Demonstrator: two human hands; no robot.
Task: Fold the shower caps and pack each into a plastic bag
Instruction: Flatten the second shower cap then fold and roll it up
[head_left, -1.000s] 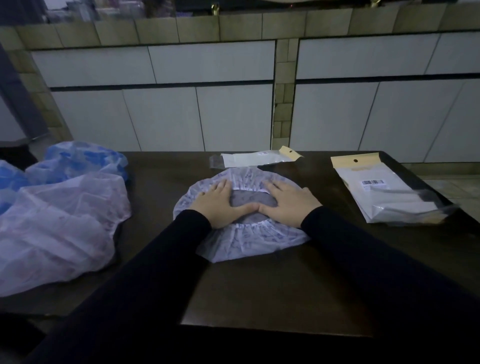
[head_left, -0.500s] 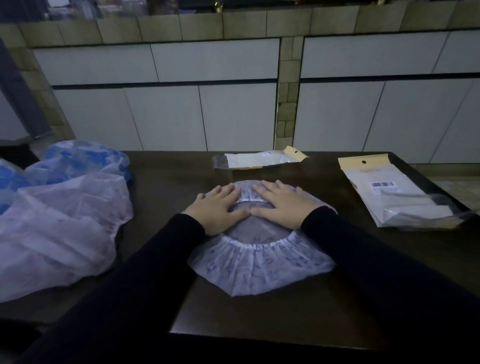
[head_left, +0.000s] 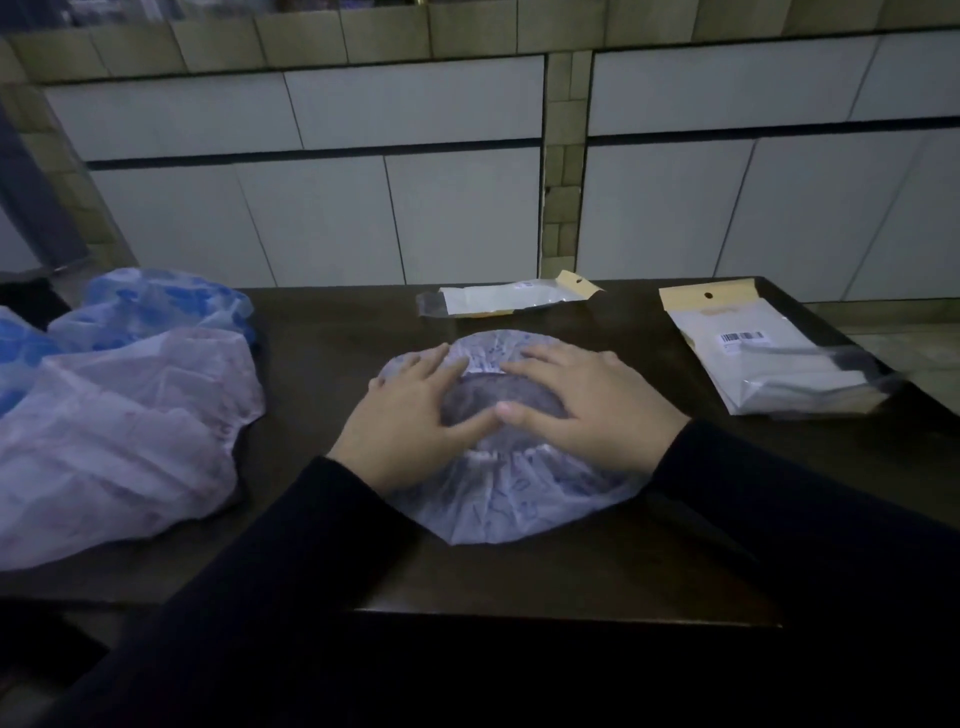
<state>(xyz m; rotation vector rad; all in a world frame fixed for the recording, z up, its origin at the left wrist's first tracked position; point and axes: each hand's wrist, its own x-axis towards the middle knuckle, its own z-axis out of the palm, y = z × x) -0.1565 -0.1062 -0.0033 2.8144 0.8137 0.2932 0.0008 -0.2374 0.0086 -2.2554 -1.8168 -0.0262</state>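
The shower cap (head_left: 511, 499) lay flat on the dark surface (head_left: 519, 577), opening upward. The left hand (head_left: 410, 421) and right hand (head_left: 582, 410) pressed down on it with straight, spread fingers, neither grip closed around anything, thumbs nearly touching. Just beyond lay a plastic bag (head_left: 506, 299); a stack of bags (head_left: 769, 358) sat at right, loose caps (head_left: 119, 415) at left.
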